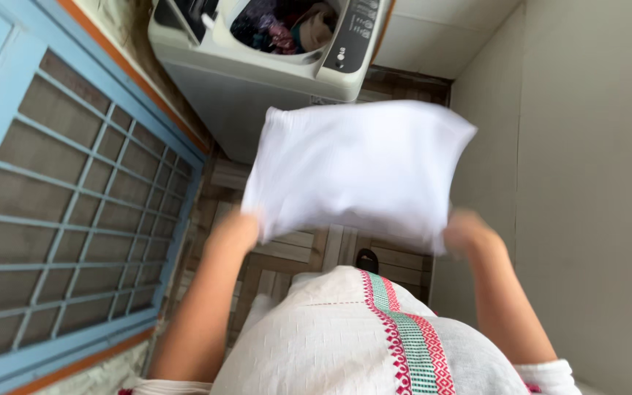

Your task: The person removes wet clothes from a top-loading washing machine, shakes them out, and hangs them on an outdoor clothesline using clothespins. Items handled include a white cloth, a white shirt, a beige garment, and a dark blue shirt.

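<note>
Door: a blue-framed door [60,219] with a grey mesh panel and thin blue bars fills the left side, running from near to far, with an orange strip along its outer edge.
Left hand: the left hand [237,228] is raised at the near left corner of the white cloth [356,168], its fingers closed on the cloth's lower left edge; the picture is blurred there, so the single fingers cannot be told apart.
Left arm: bare from the wrist down to a short pale sleeve at the bottom edge.
Cloth: held up flat in the air between both hands, in the middle of the scene, spread wide and tilted a little so its right corner sits higher; it hangs in front of the washing machine and above the floor, touching neither.
Washing machine: a white top-loading washing machine [257,73] stands at the far end, just beyond the cloth, its lid open; dark and mixed-colour clothes [279,25] lie inside the drum.
Floor: brown wood-pattern tiles [294,256] show beneath the cloth; a small dark object on them, near the person's front, is too blurred to tell.
Garment: the person's white top [330,344] fills the near middle, with a band of red and green stitching down it.
Right hand: the right hand [469,230] grips the cloth's lower right corner, closed on it, also blurred.
Wall: a plain pale wall [594,183] takes up the right side.
</note>
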